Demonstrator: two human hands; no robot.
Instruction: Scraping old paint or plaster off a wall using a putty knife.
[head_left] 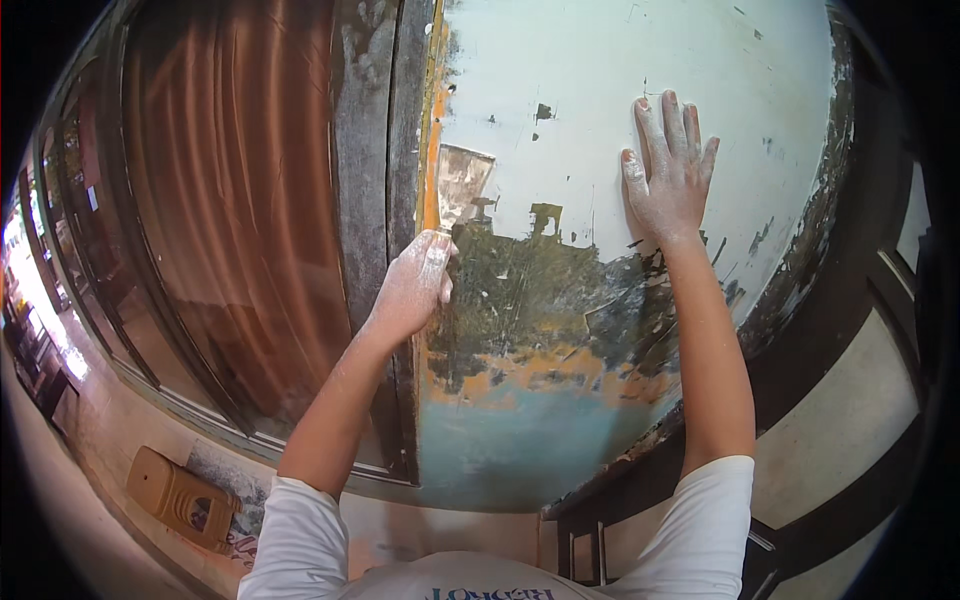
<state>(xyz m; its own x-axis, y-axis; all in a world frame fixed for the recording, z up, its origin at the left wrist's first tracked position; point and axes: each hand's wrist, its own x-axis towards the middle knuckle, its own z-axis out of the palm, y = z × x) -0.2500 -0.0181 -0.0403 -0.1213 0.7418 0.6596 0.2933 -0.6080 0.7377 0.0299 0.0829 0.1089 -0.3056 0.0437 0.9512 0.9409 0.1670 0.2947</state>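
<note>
Greyish-brown and mottled, a wide scraper (466, 182) is gripped in the left hand (412, 285), blade up, at the left edge of a patchy, peeling wall (570, 70), on which the right hand (674, 190) is laid with fingers spread, while brown curtains (240, 180) are seen farther left.

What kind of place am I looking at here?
Probably a home, perhaps a room or porch, though I can't be certain. A reddish-brown curtain hangs at left, a brown stool sits lower left, and the wall has patchy, worn paint.
</note>
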